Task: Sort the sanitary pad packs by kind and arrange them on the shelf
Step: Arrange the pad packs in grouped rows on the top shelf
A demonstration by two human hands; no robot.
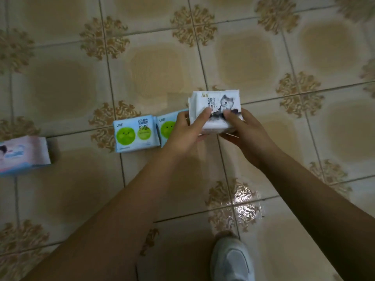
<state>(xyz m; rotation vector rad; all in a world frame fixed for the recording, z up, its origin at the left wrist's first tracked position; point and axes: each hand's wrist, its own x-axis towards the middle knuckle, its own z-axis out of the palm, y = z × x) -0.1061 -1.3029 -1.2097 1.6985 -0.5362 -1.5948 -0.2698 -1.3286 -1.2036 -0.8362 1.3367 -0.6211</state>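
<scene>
We held a soft, rectangular white pack [216,110] above glossy patterned floor tiles [60,88], left hand [185,129] and right hand [241,128] gripping its near edge; two blue-and-green packs [135,135] stood just left.

Left hand [185,130], right hand [246,131] both outstretched, thumbs on top, fingers curled, gripping

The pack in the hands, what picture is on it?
White pack with a grey dog drawing, seen in the head view.
</scene>
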